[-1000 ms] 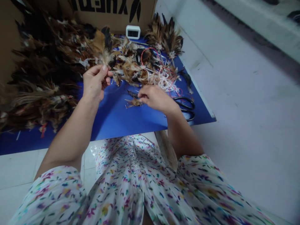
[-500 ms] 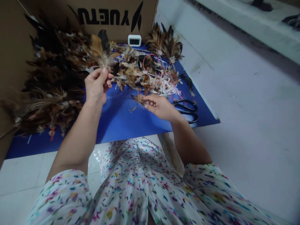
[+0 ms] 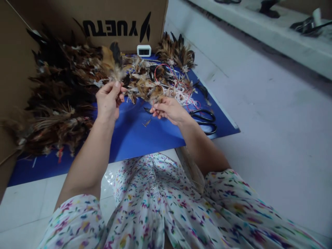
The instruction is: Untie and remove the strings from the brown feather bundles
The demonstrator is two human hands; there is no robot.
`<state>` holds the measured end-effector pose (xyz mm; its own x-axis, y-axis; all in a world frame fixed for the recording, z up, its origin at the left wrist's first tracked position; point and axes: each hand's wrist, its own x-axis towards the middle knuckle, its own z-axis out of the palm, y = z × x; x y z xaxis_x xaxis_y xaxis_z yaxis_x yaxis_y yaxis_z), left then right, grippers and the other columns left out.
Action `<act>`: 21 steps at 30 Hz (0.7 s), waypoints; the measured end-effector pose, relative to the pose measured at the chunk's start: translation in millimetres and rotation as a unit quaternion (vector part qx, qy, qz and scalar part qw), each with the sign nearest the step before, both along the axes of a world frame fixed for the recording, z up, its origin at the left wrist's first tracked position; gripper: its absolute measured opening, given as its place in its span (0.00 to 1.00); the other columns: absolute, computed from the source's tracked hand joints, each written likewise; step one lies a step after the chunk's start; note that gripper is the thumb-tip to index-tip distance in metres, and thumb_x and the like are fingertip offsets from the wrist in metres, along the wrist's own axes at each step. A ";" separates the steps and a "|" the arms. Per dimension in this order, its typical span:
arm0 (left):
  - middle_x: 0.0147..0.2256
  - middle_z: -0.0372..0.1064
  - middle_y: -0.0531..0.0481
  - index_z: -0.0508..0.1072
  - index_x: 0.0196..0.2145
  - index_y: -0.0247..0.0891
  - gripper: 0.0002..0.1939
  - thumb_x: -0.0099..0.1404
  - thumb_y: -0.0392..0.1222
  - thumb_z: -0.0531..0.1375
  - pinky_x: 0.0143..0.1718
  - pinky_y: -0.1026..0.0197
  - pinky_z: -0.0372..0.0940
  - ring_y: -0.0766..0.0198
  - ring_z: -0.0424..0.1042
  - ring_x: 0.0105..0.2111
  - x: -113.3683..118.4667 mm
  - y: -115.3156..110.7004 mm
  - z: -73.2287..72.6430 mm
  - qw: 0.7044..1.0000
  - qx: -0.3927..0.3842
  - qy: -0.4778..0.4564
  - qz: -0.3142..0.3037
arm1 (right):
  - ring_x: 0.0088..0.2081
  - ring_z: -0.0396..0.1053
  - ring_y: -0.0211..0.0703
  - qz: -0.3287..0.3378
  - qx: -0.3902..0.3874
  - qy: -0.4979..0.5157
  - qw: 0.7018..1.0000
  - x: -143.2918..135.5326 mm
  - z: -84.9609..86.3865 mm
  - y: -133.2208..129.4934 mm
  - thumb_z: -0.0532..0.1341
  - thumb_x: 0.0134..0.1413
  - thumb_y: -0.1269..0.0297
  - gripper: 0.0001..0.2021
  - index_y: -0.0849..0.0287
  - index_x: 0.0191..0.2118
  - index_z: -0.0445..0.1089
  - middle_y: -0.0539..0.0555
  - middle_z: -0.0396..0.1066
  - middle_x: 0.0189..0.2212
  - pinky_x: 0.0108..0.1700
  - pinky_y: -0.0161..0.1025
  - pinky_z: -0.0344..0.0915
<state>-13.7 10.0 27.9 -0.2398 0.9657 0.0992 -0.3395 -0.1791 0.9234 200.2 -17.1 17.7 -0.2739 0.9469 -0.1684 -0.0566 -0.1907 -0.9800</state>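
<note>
My left hand [image 3: 109, 100] pinches a bunch of feathers [image 3: 113, 62], brown and black above and fluffy pale at the base, held upright over the blue table [image 3: 140, 138]. To its right, my right hand [image 3: 168, 110] has thumb and fingers closed on a small brown feather [image 3: 155, 97], whose tip points up towards the loose pile of feathers [image 3: 142, 83]. Some of that feather blends with the pile behind it. Just below my right fingers, a tiny loose feather [image 3: 147, 122] lies on the blue surface.
Black-handled scissors [image 3: 207, 122] lie right of my right hand, near white string [image 3: 183, 95]. A large heap of dark feathers [image 3: 57, 90] fills the left side. Behind stand a cardboard box [image 3: 124, 14], a small white digital clock [image 3: 144, 51] and tied feather bundles [image 3: 176, 52].
My right hand has turned, so the small feather it holds now points upward instead of left. My left hand still grips its bunch. The whole view has shifted slightly.
</note>
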 end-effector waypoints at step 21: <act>0.18 0.68 0.56 0.75 0.23 0.34 0.08 0.58 0.31 0.69 0.20 0.74 0.65 0.74 0.67 0.17 18.3 -2.7 -18.3 0.990 -0.094 -0.008 -0.102 | 0.17 0.64 0.28 0.002 0.062 -0.064 0.996 -40.0 3.5 31.2 0.62 0.50 0.84 0.10 0.63 0.26 0.70 0.45 0.69 0.16 0.18 0.25 0.61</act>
